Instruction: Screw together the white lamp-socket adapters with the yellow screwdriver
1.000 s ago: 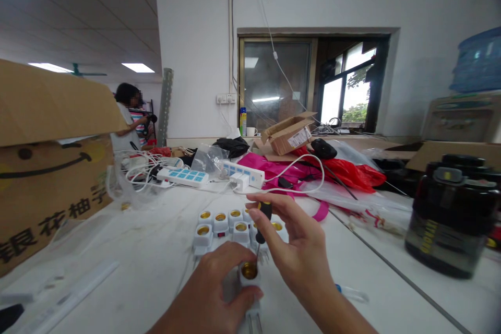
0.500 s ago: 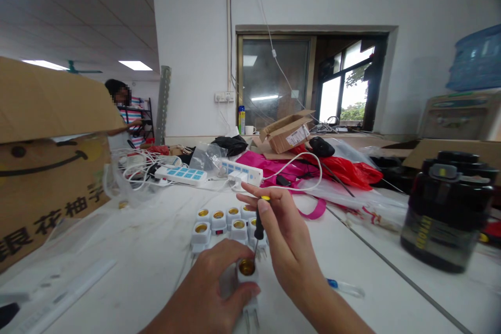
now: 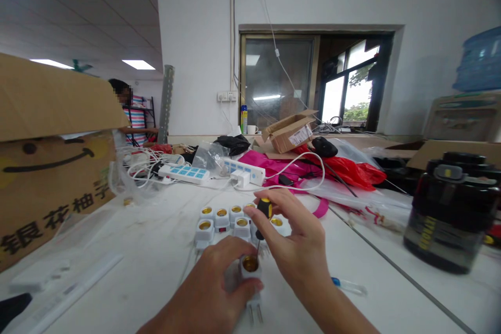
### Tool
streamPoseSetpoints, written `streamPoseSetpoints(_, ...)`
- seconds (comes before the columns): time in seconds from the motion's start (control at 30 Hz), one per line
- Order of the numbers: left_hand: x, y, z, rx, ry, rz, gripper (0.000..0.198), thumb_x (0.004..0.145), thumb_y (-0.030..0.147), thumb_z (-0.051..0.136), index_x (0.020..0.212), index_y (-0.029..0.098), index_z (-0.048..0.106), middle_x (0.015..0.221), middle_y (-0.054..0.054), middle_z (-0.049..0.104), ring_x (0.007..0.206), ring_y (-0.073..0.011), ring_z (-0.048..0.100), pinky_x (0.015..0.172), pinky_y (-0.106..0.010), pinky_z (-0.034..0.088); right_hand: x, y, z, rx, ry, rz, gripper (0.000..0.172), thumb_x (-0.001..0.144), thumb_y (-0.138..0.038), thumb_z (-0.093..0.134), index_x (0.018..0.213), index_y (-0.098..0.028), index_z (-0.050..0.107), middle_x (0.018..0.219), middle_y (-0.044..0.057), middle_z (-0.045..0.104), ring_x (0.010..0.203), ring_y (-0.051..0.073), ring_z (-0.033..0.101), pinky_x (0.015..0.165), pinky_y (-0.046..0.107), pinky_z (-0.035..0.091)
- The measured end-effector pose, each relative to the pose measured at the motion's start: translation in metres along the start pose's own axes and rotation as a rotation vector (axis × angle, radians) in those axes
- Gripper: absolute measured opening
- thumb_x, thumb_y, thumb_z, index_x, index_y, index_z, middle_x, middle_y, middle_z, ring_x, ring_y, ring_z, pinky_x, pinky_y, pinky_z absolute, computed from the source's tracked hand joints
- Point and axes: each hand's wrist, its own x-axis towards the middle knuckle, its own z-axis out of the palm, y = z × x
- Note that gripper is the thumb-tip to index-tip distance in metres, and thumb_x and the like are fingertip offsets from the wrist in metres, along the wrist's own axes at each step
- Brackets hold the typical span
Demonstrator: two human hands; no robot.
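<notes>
Between the thumb and fingers of my left hand (image 3: pixel 213 287) is a white plug-in lamp socket (image 3: pixel 250 266), its brass-coloured threaded opening facing up and its two pins pointing toward me. My right hand (image 3: pixel 299 237) is closed around the black and yellow handle of a screwdriver (image 3: pixel 265 209). The screwdriver stands nearly upright, its thin shaft reaching down to the far edge of the socket; the very tip is hard to make out. Just beyond my hands, several similar lamp sockets (image 3: pixel 204 226) stand grouped on the white table (image 3: pixel 156 255).
White power strips (image 3: pixel 186 174) and tangled cables lie at the back. A cardboard box (image 3: pixel 50 177) stands left, a dark bottle (image 3: pixel 450 214) right. A small blue-ended clear tool (image 3: pixel 350 286) lies by my right forearm. Another person (image 3: pixel 135 117) is in the left background.
My right fingers have curled in around the screwdriver handle, where they were more stretched out before. My left hand keeps its hold on the socket. The whole view has shifted slightly.
</notes>
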Motion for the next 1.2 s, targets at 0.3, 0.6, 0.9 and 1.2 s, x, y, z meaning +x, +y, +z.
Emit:
streamPoseSetpoints(0.3, 0.0, -0.004, 0.0, 0.023, 0.035, -0.006, 0.034, 0.088, 0.028, 0.084, 0.122, 0.03, 0.081, 0.131, -0.002, 0.083, 0.127, -0.0294, 0.075, 0.117, -0.042, 0.052, -0.005, 0.003, -0.007, 0.181, -0.114, 0.199, 0.028, 0.119, -0.036, 0.052, 0.121, -0.027, 0.078, 0.114, 0.006, 0.085, 0.096, 0.021, 0.083, 0.081, 0.032, 0.064)
streamPoseSetpoints(0.6, -0.002, -0.005, 0.0, 0.028, 0.048, -0.011, 0.034, 0.088, 0.03, 0.084, 0.122, 0.031, 0.083, 0.132, -0.004, 0.084, 0.13, -0.0321, 0.075, 0.118, -0.044, 0.054, 0.0, 0.001, 0.001, 0.148, -0.037, 0.154, 0.014, 0.113, -0.032, 0.066, 0.116, -0.026, 0.078, 0.104, 0.003, 0.082, 0.088, 0.019, 0.078, 0.082, 0.032, 0.061)
streamPoseSetpoints(0.9, -0.002, -0.008, 0.003, 0.001, 0.114, -0.016, 0.036, 0.086, 0.028, 0.086, 0.121, 0.032, 0.085, 0.132, -0.004, 0.085, 0.13, -0.0313, 0.075, 0.12, -0.044, 0.052, -0.011, 0.01, -0.001, 0.251, -0.123, 0.295, 0.034, 0.123, -0.046, 0.04, 0.129, -0.029, 0.069, 0.103, 0.003, 0.083, 0.094, 0.02, 0.08, 0.084, 0.034, 0.056)
streamPoseSetpoints(1.2, 0.001, -0.001, -0.001, -0.03, 0.032, -0.008, 0.025, 0.089, 0.024, 0.08, 0.114, 0.027, 0.08, 0.117, -0.001, 0.085, 0.115, -0.0262, 0.076, 0.111, -0.037, 0.051, -0.003, -0.004, 0.001, 0.109, -0.088, -0.034, 0.017, 0.114, -0.027, 0.062, 0.097, -0.025, 0.064, 0.104, 0.003, 0.071, 0.097, 0.018, 0.069, 0.086, 0.029, 0.055)
